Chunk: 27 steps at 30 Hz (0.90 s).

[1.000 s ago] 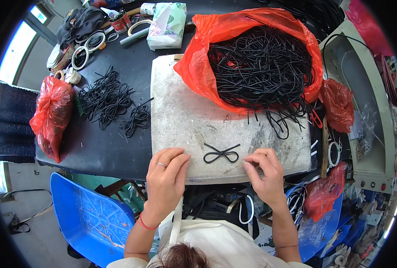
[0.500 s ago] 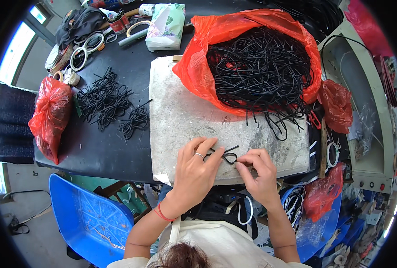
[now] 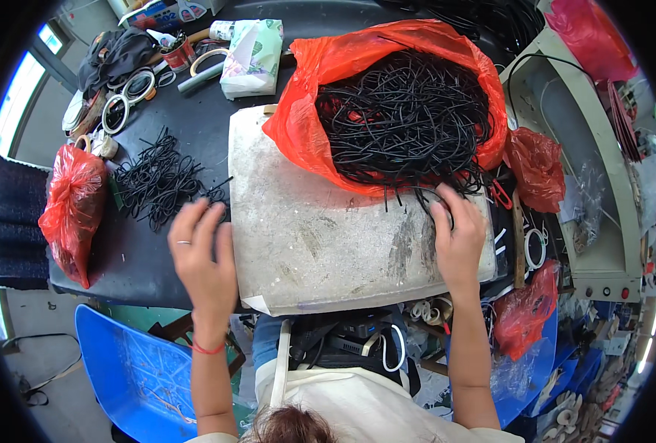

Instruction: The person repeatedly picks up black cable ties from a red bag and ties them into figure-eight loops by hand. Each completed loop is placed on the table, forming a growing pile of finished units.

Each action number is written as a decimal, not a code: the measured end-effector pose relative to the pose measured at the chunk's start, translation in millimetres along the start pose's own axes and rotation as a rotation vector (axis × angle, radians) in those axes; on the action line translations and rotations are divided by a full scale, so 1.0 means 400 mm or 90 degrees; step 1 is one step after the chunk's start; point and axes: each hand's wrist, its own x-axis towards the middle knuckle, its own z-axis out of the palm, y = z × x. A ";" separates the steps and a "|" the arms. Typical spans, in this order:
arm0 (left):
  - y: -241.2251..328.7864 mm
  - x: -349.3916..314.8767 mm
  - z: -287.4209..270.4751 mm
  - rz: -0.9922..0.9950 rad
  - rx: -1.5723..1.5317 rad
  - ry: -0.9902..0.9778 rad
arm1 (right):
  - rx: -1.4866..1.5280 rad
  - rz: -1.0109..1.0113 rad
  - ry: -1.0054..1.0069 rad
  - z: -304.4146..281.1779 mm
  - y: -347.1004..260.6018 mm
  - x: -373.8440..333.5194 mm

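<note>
My left hand (image 3: pixel 204 255) is over the dark table at the left edge of the pale board (image 3: pixel 328 258), fingers apart and nothing held. Its fingertips reach the near side of a pile of looped black cord bundles (image 3: pixel 158 181), partly covering the nearest ones. My right hand (image 3: pixel 461 240) is above the board's right side, at the front of an open red plastic bag (image 3: pixel 298 133). The bag is heaped with loose black cords (image 3: pixel 409 118). Thumb and fingers of that hand close around a black cord hanging over the bag's front; the exact grip is partly hidden.
A tied red bag (image 3: pixel 75 210) stands at the table's left edge. Tape rolls (image 3: pixel 116 113) and a tissue pack (image 3: pixel 253 59) lie at the back. On the right are a crumpled red bag (image 3: pixel 535 170) and a pale metal casing (image 3: pixel 601 244). A blue plastic chair (image 3: pixel 132 369) is below left.
Both hands have parted from the small cord loop at the board's middle, which is no longer there. The left moved left to the bundles; the right moved up and right to the bag's cords.
</note>
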 end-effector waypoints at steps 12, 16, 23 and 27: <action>0.214 -0.064 -0.029 -0.049 -0.449 -0.393 | 0.148 -0.256 -0.166 -0.069 -0.175 -0.089; 0.170 -0.073 -0.064 -0.099 -0.520 -0.485 | 0.151 -0.264 -0.159 -0.090 -0.160 -0.058; 0.161 -0.084 -0.020 -0.543 -0.929 -0.525 | 0.264 0.023 -0.046 -0.045 -0.226 -0.039; 0.171 -0.082 0.012 -0.629 -1.015 -0.419 | 0.299 -0.060 -0.140 0.002 -0.250 -0.073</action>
